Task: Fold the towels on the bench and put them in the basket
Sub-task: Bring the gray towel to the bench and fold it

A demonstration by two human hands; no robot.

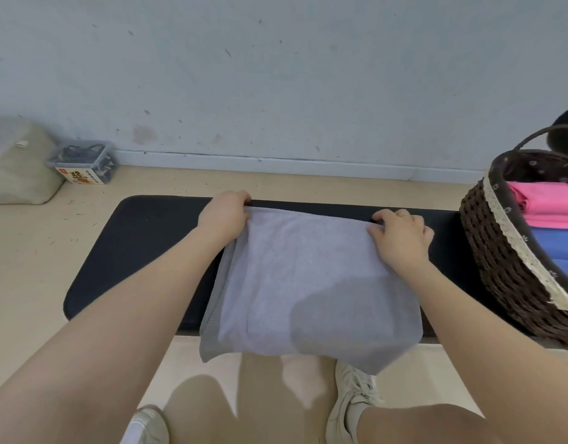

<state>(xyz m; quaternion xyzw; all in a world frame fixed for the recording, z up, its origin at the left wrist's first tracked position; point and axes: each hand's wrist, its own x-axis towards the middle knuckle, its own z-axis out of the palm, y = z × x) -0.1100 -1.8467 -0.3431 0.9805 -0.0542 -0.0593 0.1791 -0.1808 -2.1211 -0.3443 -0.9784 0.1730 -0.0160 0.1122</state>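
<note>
A grey towel [305, 283] lies folded double on the black bench [141, 238], its near edge hanging over the bench's front. My left hand [226, 213] pinches the towel's far left corner. My right hand [401, 235] grips the far right corner. A dark wicker basket [500, 261] with a lace trim stands on the bench's right end. Inside it lie a folded pink towel [545, 203] and a folded blue towel [558, 248].
A beige bag [16, 161] and a clear plastic box [83, 161] on a yellow carton sit on the floor by the wall at the far left. My legs and shoes [353, 402] are below the bench's front edge.
</note>
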